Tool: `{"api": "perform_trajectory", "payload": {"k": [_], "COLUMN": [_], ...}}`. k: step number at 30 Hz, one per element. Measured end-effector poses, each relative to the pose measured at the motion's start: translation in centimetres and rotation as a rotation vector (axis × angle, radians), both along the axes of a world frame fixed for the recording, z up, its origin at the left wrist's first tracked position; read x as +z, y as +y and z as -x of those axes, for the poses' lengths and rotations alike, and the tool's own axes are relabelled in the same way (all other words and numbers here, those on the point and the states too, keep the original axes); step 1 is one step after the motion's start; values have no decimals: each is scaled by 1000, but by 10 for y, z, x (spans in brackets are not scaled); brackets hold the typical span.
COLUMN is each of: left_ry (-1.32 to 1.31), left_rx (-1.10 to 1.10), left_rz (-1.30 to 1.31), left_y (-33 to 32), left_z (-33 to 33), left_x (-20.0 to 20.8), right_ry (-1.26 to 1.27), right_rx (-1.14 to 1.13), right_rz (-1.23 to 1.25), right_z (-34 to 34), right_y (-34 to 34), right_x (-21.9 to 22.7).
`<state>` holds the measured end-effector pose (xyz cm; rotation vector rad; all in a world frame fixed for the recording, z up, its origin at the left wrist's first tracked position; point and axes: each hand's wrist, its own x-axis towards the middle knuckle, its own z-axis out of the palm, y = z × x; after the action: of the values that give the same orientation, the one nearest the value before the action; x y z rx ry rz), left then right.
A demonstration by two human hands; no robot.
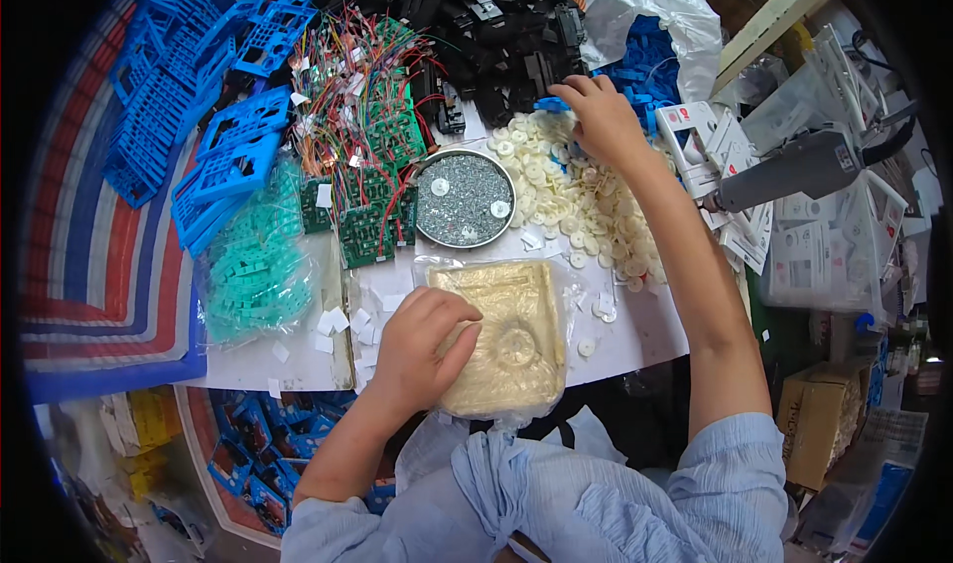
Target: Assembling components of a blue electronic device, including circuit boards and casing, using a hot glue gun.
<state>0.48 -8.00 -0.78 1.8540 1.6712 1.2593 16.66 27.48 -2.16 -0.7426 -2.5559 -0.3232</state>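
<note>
My left hand (425,350) rests on the left part of a tan, square-cornered block (506,379) wrapped in clear plastic, with a raised round shape on its face. Its fingers are loosely bent, the thumb apart, and nothing shows between them. Farther off, my right hand (604,124) reaches over the edge of a heap of cream plastic discs (556,191). Its fingers are spread, and a small blue plastic part (552,104) lies right at the fingertips. More blue parts (650,62) fill a white plastic bag (685,12) beyond this hand. The palm side is hidden.
A round tray (421,230) of small metal screws stands beyond the block. Wired green circuit boards (382,215), bagged teal parts (253,285) and blue frames (233,166) crowd the left. Black parts (486,57) lie at the back. A grey electric screwdriver (794,171) hangs at right.
</note>
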Motion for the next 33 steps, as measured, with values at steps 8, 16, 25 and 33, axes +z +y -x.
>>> {"api": "perform_trajectory", "payload": {"k": [8,16,25,33], "left_ry": [-48,-169,-956,-1132], "left_rx": [-24,33,31,105], "left_rz": [7,45,325,450], "left_y": [12,19,25,-5], "left_z": [-5,0,10,-30], "left_x": [4,0,1,-14], "right_ry": [-339,148,216,469], "right_rx": [-155,104,456,191], "right_rz": [106,211,1642,1124], "right_z": [33,52,14,-34], "right_y": [6,-9,-164,-240], "right_x": [2,-1,55,20]}}
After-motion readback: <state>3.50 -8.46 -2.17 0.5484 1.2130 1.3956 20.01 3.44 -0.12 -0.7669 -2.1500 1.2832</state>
